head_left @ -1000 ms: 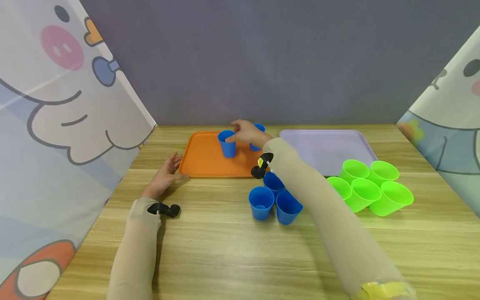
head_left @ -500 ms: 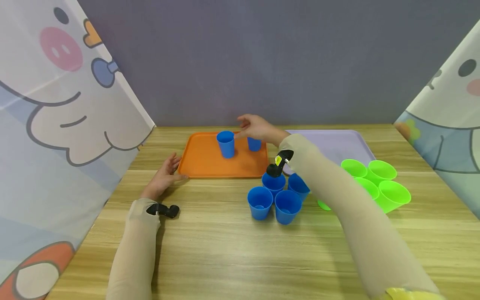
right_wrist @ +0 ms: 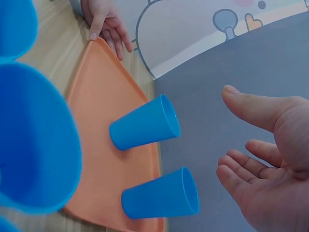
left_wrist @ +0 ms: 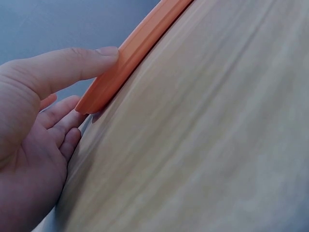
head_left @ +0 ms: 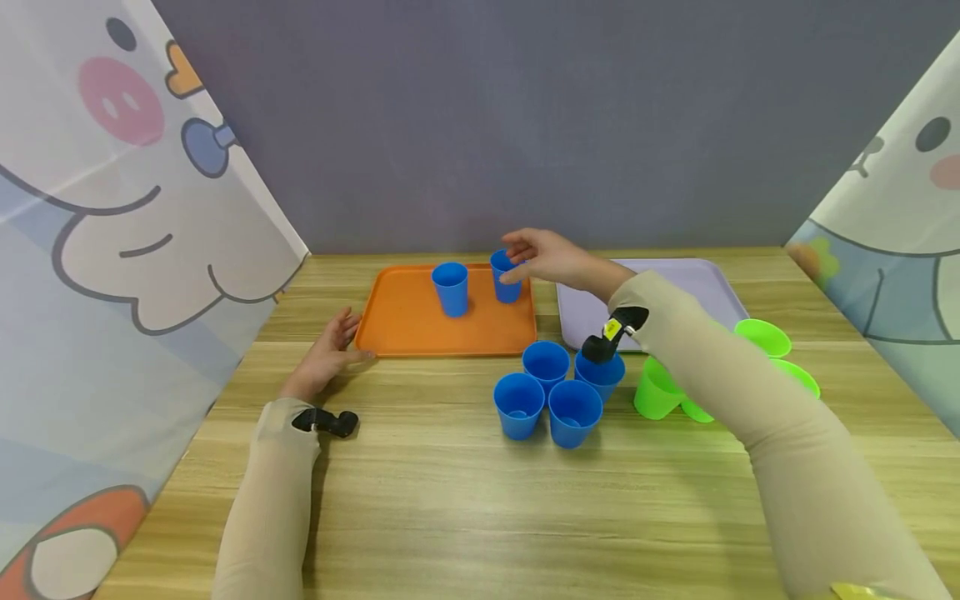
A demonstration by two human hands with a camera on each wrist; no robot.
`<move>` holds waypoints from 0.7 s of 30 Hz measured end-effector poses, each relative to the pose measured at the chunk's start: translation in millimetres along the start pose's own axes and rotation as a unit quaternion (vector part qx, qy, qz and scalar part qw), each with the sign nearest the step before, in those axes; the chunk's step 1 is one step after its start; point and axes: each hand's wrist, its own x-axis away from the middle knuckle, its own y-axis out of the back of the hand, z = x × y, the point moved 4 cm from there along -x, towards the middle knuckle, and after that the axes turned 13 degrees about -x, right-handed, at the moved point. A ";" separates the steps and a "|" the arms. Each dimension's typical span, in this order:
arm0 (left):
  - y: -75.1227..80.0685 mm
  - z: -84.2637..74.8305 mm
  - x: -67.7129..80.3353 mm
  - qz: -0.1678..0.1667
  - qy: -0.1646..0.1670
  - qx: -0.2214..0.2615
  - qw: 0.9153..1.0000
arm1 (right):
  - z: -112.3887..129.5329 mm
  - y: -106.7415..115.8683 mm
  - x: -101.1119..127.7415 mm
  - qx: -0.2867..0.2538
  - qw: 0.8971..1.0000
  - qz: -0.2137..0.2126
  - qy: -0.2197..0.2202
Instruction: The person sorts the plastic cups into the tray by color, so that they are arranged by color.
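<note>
Two blue cups stand upright on the orange tray (head_left: 401,325): a left cup (head_left: 452,293) and a right cup (head_left: 504,287). My right hand (head_left: 553,257) hovers by the right cup and partly covers its rim in the head view. The right wrist view shows that hand (right_wrist: 275,145) apart from both cups, its thumb and fingers spread and holding nothing. At the tray's near left corner rests my left hand (head_left: 324,360). In the left wrist view its thumb (left_wrist: 79,67) touches the tray rim (left_wrist: 123,63), and its relaxed fingers lie along the other side of the corner.
Several blue cups (head_left: 519,406) stand close together on the wooden table (head_left: 420,500), in front of the trays. A lilac tray (head_left: 693,287) lies right of the orange one. Several green cups (head_left: 658,392) stand beyond, partly behind my right forearm. A grey wall (head_left: 480,125) rises behind.
My right hand has drawn back to the right, away from the left cup on the orange tray and past the right one. Both cups stay standing; my left hand keeps its place.
</note>
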 end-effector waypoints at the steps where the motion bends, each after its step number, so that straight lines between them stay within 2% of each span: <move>1: -0.1 0.1 0.0 0.000 0.000 -0.001 1.000 | -0.8 1.6 3.6 -0.003 1.000 0.005 0.003; 13: -2.2 -6.6 0.0 0.000 -0.003 0.002 1.000 | 1.5 9.6 55.4 -0.052 0.995 0.064 0.057; 21: -4.9 -8.1 1.4 0.006 -0.004 0.012 1.000 | -18.6 20.1 79.4 -0.058 0.992 0.092 0.063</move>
